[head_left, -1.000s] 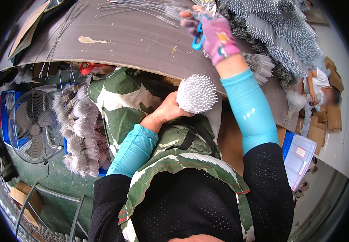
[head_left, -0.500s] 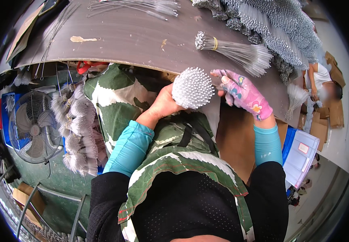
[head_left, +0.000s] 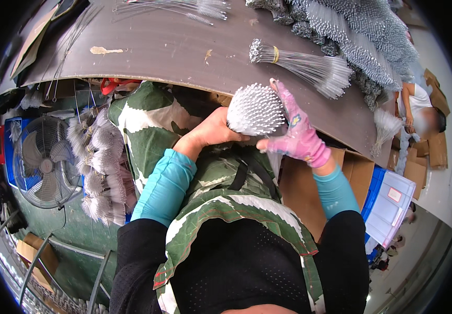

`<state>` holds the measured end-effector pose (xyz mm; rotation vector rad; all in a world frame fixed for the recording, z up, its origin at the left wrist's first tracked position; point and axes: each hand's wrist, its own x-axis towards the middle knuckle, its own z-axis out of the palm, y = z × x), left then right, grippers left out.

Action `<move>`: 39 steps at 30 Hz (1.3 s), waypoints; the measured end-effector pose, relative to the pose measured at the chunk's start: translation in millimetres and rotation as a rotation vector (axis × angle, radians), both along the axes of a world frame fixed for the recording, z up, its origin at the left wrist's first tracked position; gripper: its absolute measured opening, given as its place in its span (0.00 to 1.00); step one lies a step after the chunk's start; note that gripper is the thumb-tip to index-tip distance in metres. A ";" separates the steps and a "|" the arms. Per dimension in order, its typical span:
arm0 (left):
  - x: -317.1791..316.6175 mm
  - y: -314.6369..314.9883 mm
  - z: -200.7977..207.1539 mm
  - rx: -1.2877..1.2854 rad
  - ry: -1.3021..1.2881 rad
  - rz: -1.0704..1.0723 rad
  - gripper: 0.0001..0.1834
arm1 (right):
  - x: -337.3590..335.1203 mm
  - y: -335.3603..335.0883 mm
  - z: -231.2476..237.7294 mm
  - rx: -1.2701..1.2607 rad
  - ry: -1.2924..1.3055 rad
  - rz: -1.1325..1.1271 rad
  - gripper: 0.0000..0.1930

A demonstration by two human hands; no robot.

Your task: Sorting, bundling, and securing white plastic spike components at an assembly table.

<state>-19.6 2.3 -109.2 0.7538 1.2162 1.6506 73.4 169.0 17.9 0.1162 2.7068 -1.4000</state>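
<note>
My left hand (head_left: 213,129) is closed around a bundle of thin wire tube brushes (head_left: 256,110). The bundle's rounded mass of white tips faces up at me; its lower part is hidden. On my right hand (head_left: 298,128) is a pink flowered glove with some bare fingertips. That hand curves about the right side of the bundle, thumb below and fingers at the upper edge. Beyond the hands, another brush bundle (head_left: 301,65), tied with a yellow band, lies on the brown table (head_left: 158,47).
A large pile of brushes (head_left: 356,36) covers the table's far right. Loose brushes (head_left: 199,10) lie at the far edge. At left stand a fan (head_left: 46,162) and hanging brush bundles (head_left: 100,162). A cardboard box (head_left: 304,193) and blue-white crate (head_left: 390,204) are at right, with another person (head_left: 419,112) beyond.
My right hand has moved left and closed in around the bundle's right side. The bundle has shifted slightly right and tilted in my left hand.
</note>
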 end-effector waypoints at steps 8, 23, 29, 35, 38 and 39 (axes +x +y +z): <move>8.4 -4.8 0.1 -0.106 -0.032 0.020 0.32 | 10.2 -34.6 -33.5 -0.035 0.175 -0.280 0.45; 26.1 8.2 -18.5 -0.196 0.289 0.548 0.23 | 19.7 -35.4 -40.2 0.257 0.294 -0.194 0.47; 20.7 8.4 -18.0 -0.224 0.317 0.437 0.24 | 39.8 15.6 -17.4 0.354 0.173 0.050 0.29; 21.4 6.4 -24.9 -0.209 0.327 0.454 0.24 | 11.4 13.3 35.9 0.454 -0.038 0.109 0.17; 22.7 10.5 -30.5 -0.183 0.294 0.467 0.23 | 2.5 7.8 36.5 0.492 -0.025 0.154 0.18; 23.3 11.7 -32.9 -0.135 0.270 0.490 0.23 | -0.7 5.8 36.9 0.471 -0.030 0.181 0.18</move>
